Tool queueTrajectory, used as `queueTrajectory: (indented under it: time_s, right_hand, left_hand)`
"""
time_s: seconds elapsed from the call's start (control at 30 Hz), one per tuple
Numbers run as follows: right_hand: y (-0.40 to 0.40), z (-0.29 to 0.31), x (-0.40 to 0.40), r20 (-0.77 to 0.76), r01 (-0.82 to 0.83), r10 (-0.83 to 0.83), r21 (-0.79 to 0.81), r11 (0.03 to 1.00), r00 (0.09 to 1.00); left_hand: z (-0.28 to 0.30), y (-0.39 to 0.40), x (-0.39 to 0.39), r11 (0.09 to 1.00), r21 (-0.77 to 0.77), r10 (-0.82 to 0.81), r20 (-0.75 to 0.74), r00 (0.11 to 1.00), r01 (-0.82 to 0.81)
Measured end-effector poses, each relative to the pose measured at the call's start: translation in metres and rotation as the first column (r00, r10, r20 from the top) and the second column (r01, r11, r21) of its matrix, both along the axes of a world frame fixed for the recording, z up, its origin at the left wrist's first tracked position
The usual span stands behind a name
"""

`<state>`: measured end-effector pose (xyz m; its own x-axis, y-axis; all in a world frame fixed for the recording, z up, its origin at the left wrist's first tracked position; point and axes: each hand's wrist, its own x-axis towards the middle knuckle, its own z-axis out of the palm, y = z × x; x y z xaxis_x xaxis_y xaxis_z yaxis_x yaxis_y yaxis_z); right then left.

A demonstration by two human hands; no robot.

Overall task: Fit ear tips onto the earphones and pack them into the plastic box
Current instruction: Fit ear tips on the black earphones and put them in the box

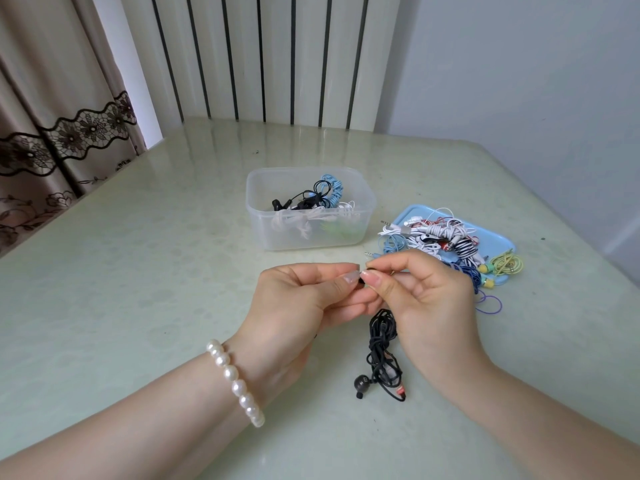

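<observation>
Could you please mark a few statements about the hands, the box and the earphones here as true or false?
1. Both hands pinch a small black earbud between their fingertips. True: the left hand and the right hand meet at the earbud.
2. The plastic box is empty. False: it already holds several coiled earphones.
3. A black cable bundle hangs from the hands toward the table. True.
4. The blue lid is snapped onto the box. False: it lies on the table to the right of the box, with a pile of earphones on it.
5. The pearl bracelet is on the right wrist. False: it is on the left wrist.
</observation>
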<state>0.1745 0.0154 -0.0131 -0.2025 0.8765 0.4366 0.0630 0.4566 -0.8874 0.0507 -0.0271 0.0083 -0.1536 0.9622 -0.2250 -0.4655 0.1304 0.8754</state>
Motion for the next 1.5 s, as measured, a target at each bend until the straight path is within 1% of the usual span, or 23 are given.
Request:
queueTrajectory:
  time_s: [0.07, 0.1, 0.17, 0.23, 0.27, 0.37, 0.43, 0.53, 0.63, 0.8, 0.93, 1.03, 1.13, 1.2, 1.27, 1.37, 1.43, 1.5]
  right_hand:
    - [0.001, 0.002, 0.001, 0.013, -0.023, 0.023, 0.016, 1.000, 1.000]
    - [0.002, 0.004, 0.002, -0.005, -0.047, 0.046, -0.016, 0.999, 0.999]
    - [0.006, 0.010, 0.003, -0.109, -0.125, 0.107, -0.174, 0.977, 0.988]
    - [0.009, 0.015, 0.005, -0.269, -0.240, 0.147, -0.355, 0.903, 0.952]
    - [0.010, 0.017, 0.005, -0.332, -0.289, 0.152, -0.415, 0.863, 0.931]
    - [0.008, 0.019, 0.005, -0.420, -0.378, 0.164, -0.501, 0.778, 0.893]
    - [0.007, 0.019, 0.005, -0.450, -0.421, 0.179, -0.524, 0.740, 0.875]
    - [0.005, 0.022, 0.006, -0.475, -0.473, 0.212, -0.540, 0.696, 0.854]
    - [0.002, 0.027, 0.005, -0.519, -0.512, 0.202, -0.568, 0.645, 0.830]
    - [-0.001, 0.030, 0.002, -0.570, -0.537, 0.159, -0.593, 0.600, 0.806]
    - [-0.002, 0.029, 0.001, -0.584, -0.531, 0.117, -0.612, 0.586, 0.803]
    - [-0.001, 0.027, 0.001, -0.566, -0.514, 0.114, -0.623, 0.590, 0.816]
    - [0.001, 0.029, 0.002, -0.546, -0.487, 0.112, -0.612, 0.623, 0.830]
    - [0.003, 0.034, 0.004, -0.554, -0.474, 0.106, -0.580, 0.662, 0.826]
    - [0.008, 0.040, 0.009, -0.591, -0.469, 0.082, -0.539, 0.699, 0.802]
    - [0.019, 0.046, 0.019, -0.641, -0.442, 0.019, -0.508, 0.739, 0.767]
    - [0.024, 0.048, 0.025, -0.653, -0.402, -0.033, -0.504, 0.765, 0.757]
    - [0.028, 0.048, 0.030, -0.663, -0.367, -0.068, -0.493, 0.789, 0.746]
  left_hand:
    - [0.000, 0.000, -0.001, 1.000, -0.006, -0.017, 0.015, 1.000, 0.017]
    - [0.001, 0.000, -0.001, 1.000, -0.008, -0.026, 0.025, 0.999, 0.026]
    - [0.001, 0.002, -0.003, 0.999, -0.020, -0.037, 0.059, 0.998, 0.038]
    - [0.001, 0.004, -0.005, 0.998, -0.039, -0.043, 0.101, 0.994, 0.047]
    - [0.002, 0.004, -0.006, 0.997, -0.044, -0.056, 0.119, 0.991, 0.062]
    - [0.002, 0.005, -0.007, 0.992, -0.031, -0.118, 0.152, 0.981, 0.124]
    - [0.002, 0.005, -0.007, 0.991, 0.003, -0.131, 0.130, 0.983, 0.131]
    - [0.002, 0.007, -0.006, 0.991, 0.088, -0.102, 0.051, 0.994, 0.097]
    - [0.001, 0.008, -0.004, 0.977, 0.205, -0.041, -0.076, 0.996, 0.056]
    - [0.000, 0.010, 0.001, 0.945, 0.328, 0.068, -0.190, 0.979, -0.002]
    - [-0.002, 0.011, 0.001, 0.933, 0.360, 0.092, -0.237, 0.967, -0.001]
    - [-0.003, 0.013, 0.000, 0.934, 0.356, 0.094, -0.244, 0.965, -0.001]
    - [-0.003, 0.012, -0.001, 0.937, 0.349, 0.094, -0.243, 0.965, -0.003]
    - [-0.003, 0.010, 0.000, 0.945, 0.327, 0.087, -0.296, 0.951, 0.016]
    - [-0.004, 0.008, 0.001, 0.964, 0.255, 0.025, -0.352, 0.936, 0.070]
    - [-0.006, 0.003, 0.004, 0.965, 0.098, -0.184, -0.408, 0.894, 0.243]
    - [-0.006, -0.001, 0.007, 0.918, -0.002, -0.365, -0.393, 0.844, 0.396]
    - [-0.005, -0.005, 0.008, 0.850, -0.057, -0.514, -0.312, 0.799, 0.524]
